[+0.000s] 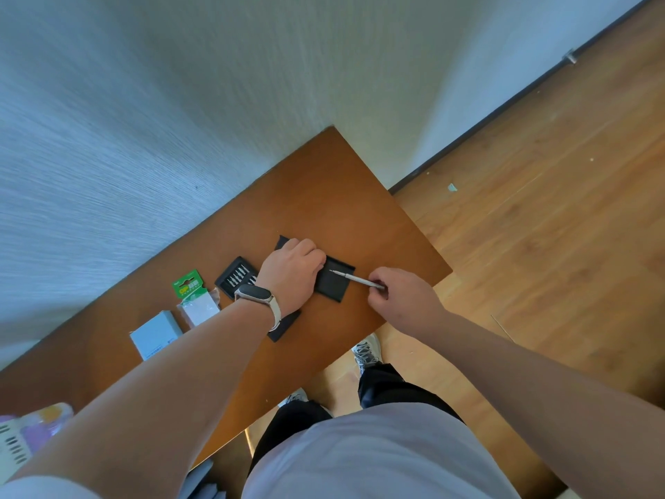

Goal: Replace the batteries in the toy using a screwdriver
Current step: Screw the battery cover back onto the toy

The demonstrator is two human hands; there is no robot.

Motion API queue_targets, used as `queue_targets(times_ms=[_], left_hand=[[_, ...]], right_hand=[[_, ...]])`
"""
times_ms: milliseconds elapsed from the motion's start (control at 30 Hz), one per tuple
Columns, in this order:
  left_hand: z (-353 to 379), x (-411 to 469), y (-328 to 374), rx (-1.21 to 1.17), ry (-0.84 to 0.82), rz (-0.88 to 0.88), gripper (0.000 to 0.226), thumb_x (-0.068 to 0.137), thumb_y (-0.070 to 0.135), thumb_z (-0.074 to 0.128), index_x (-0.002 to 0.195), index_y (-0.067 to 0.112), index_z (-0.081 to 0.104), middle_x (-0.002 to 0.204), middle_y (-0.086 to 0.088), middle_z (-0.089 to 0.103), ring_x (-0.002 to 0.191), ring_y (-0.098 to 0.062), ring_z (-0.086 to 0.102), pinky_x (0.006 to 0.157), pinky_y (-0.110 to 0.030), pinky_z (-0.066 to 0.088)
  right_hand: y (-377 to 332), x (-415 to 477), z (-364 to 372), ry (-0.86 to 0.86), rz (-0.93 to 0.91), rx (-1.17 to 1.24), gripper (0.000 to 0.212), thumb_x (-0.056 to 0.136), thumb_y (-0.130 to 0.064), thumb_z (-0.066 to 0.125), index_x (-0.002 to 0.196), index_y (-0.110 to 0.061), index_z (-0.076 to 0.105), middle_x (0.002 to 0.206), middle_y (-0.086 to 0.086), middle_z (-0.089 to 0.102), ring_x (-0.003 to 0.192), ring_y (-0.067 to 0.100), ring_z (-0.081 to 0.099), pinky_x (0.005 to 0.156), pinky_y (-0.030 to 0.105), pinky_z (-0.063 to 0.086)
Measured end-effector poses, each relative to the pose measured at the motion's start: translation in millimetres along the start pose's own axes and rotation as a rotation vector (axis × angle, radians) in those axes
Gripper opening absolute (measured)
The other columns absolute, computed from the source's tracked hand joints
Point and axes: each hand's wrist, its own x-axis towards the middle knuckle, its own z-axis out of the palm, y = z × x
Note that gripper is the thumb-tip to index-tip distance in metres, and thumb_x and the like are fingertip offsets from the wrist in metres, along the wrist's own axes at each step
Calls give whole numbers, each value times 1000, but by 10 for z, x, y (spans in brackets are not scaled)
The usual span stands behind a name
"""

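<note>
Head view is showing me the screwdriver (pixel 356 279) pinched in my right hand (pixel 399 300), tip reaching over the black case (pixel 333 284) my left hand (pixel 291 271) is pressing flat, probably steadying it; the toy (pixel 32 432) is waiting far left, blurred.

a brown wooden table (pixel 324 196) stands with its far edge against a pale textured wall (pixel 180 102), beside a wood plank floor (pixel 539 174) edged by a dark skirting board (pixel 503 102), all evenly lit
</note>
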Motion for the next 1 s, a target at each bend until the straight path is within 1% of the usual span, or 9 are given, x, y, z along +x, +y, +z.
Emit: queue_targets(times_ms=[267,333,400,500,567,700,833,900,1000], left_hand=[[10,-24,32,-6,-81,-68,21,103,20,49,104,8,66,108,-9,61,98,-27,57,69,-38,53],[-27,-40,70,-71,-53,-119,18,101,18,51,101,9,66,104,-7,62,96,-25,58,71,-37,53],[-68,-64,114,-172,-32,-184,13,98,15,55,93,9,66,93,-5,63,84,-23,58,69,-35,50],[-114,-104,159,-304,-47,-306,8,94,17,60,88,14,64,81,1,60,68,-15,54,61,-27,44],[-131,-143,179,-366,-44,-385,7,91,18,62,85,18,64,77,6,59,66,-7,53,58,-20,39],[-168,-262,242,-527,29,-499,10,90,16,64,84,23,64,77,12,62,73,-6,57,63,-11,40],[-284,-423,319,-719,166,-573,18,91,15,68,94,33,67,84,15,68,84,4,61,72,-2,44],[-386,-516,356,-828,250,-630,21,91,17,71,92,38,68,81,15,70,83,4,64,72,-5,48],[-572,-682,407,-997,365,-675,18,90,19,72,90,37,72,84,11,73,83,-9,71,75,-21,58]], right_hand=[[-41,-6,-25,20,-14,7,12,96,-34,57,97,-23,62,76,-13,50,72,11,50,60,27,34],[-36,-31,-46,12,-30,32,11,97,-32,57,95,-22,61,74,-12,50,70,12,50,58,27,33],[-38,-65,-73,2,-43,67,11,97,-30,57,95,-20,62,73,-11,52,69,12,50,57,26,33],[-61,-129,-114,8,-55,118,11,97,-29,58,94,-18,62,72,-9,53,67,11,49,57,25,33],[-89,-160,-139,11,-64,140,11,96,-29,58,92,-19,62,72,-8,55,66,10,50,56,24,34],[-172,-212,-201,23,-88,169,9,95,-30,58,88,-25,61,71,-6,59,67,10,53,57,25,40],[-307,-257,-299,30,-134,172,8,95,-34,57,89,-31,60,69,-9,59,66,8,54,54,20,40],[-398,-278,-358,30,-160,171,6,95,-36,57,91,-33,60,67,-11,58,65,5,55,51,16,40],[-575,-334,-449,24,-216,179,3,96,-35,58,95,-36,61,65,-14,58,65,1,55,55,14,42]])
